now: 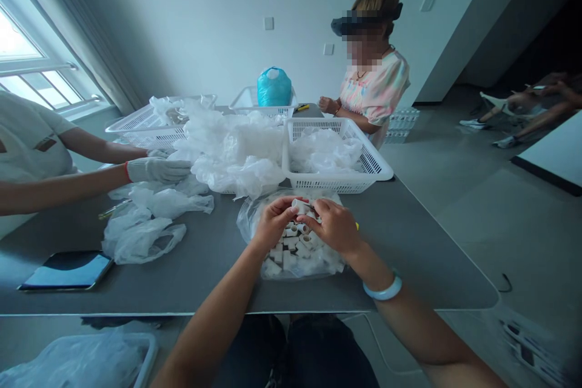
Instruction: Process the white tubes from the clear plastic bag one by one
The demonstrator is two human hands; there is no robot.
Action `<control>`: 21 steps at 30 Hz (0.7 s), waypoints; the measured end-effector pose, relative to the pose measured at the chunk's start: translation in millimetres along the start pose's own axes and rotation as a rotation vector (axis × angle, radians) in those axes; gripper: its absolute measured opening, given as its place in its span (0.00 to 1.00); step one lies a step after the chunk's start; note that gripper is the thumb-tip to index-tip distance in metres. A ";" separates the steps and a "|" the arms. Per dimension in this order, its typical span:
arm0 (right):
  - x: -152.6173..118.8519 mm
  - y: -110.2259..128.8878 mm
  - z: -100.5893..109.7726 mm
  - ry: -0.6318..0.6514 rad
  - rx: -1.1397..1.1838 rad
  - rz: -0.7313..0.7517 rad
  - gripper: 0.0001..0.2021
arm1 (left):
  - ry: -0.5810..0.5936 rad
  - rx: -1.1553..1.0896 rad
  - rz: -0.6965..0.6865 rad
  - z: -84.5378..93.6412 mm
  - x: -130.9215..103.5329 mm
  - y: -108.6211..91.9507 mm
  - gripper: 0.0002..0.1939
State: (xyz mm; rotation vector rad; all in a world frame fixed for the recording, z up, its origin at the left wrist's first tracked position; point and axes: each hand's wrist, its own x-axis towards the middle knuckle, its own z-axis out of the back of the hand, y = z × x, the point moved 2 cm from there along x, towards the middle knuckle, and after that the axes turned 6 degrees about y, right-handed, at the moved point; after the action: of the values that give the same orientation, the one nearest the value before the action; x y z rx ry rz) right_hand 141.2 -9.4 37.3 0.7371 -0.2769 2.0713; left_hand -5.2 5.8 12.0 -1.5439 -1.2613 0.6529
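Note:
My left hand (275, 222) is closed on a short white plastic pipe fitting (300, 206), pinching it between thumb and fingers. Against the fitting's other side is my right hand (335, 227), its fingers closed around a thin tool with a dark tip (311, 207); the hand hides most of it, so its kind is unclear. A yellow bit (357, 227) shows beside the right hand; I cannot tell whether it belongs to the tool. Below both hands, many white fittings (290, 244) lie in an opened clear plastic bag (318, 271) on the grey table.
White baskets (377, 174) and heaped plastic bags (227, 139) stand beyond my hands. At left, a co-worker's gloved hand (159, 170) touches the bags; a tablet (68, 271) lies nearer. Another person (375, 85) stands across the table, near a blue bag (274, 90).

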 end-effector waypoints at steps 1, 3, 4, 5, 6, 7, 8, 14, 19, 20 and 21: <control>0.0 -0.1 -0.5 0.004 -0.004 0.002 0.28 | -0.005 0.009 -0.004 0.1 -0.1 0.4 0.13; -0.7 0.5 -1.6 0.013 -0.012 -0.003 0.28 | -0.015 0.028 -0.004 0.5 -0.2 1.0 0.12; -1.3 1.0 -2.0 0.017 -0.014 -0.007 0.28 | -0.017 0.034 -0.005 0.6 -0.2 1.2 0.12; -1.9 1.7 -2.2 0.020 -0.014 -0.010 0.28 | -0.016 0.037 -0.008 0.7 -0.2 1.3 0.12; -2.4 2.3 -2.2 0.022 -0.014 -0.011 0.28 | -0.014 0.039 -0.015 0.7 -0.2 1.2 0.12; -2.9 2.8 -2.1 0.023 -0.016 -0.012 0.28 | -0.012 0.042 -0.023 0.8 -0.2 1.0 0.11; -3.1 3.1 -2.0 0.021 -0.020 -0.013 0.28 | -0.012 0.047 -0.032 0.9 -0.2 0.9 0.11; -2.1 0.9 -3.3 -0.010 -0.060 -0.031 0.29 | -0.011 0.128 -0.037 2.1 -0.2 0.9 0.12; -2.8 1.2 -4.5 0.011 -0.035 -0.001 0.28 | -0.018 0.172 -0.056 2.2 0.2 0.6 0.11; -3.0 1.6 -3.9 0.007 -0.030 0.008 0.27 | -0.023 0.170 -0.062 2.1 0.3 0.4 0.11; -3.0 2.1 -3.1 0.001 -0.028 0.016 0.27 | -0.028 0.165 -0.067 1.9 0.4 0.1 0.11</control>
State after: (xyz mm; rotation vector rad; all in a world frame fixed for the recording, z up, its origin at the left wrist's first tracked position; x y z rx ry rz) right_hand 139.5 -11.3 33.2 0.7186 -0.3117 2.0783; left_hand -6.7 6.9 11.3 -1.3565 -1.2424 0.7192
